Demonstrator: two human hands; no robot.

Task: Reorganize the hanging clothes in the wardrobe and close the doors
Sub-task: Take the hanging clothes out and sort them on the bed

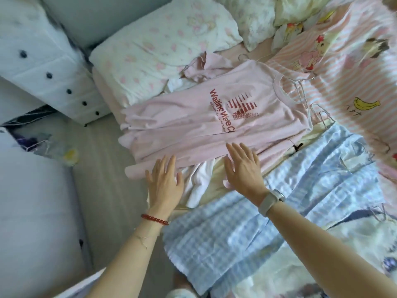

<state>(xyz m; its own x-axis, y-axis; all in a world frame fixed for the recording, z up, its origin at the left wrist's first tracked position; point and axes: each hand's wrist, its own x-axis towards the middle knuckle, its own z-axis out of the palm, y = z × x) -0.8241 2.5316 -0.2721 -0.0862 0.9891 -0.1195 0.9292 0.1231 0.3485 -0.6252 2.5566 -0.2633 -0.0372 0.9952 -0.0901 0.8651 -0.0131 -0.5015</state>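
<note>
both hands, left hand [164,181] and right hand [243,168], lay flat with fingers spread, holding nothing, by the pale pink cotton t-shirt with red print [193,117].

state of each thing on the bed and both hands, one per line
pink t-shirt: laid flat, print up, on a hanger
blue checked garment: spread out, rumpled
white garment: bunched under the pink one
left hand: open, fingers straight
right hand: open, fingers straight

clothes pile across the bed, the pink t-shirt [193,117] flanked by a pillow [150,46] and blue checked fabric [279,201], while grey floor [103,160] lies open alongside.
</note>
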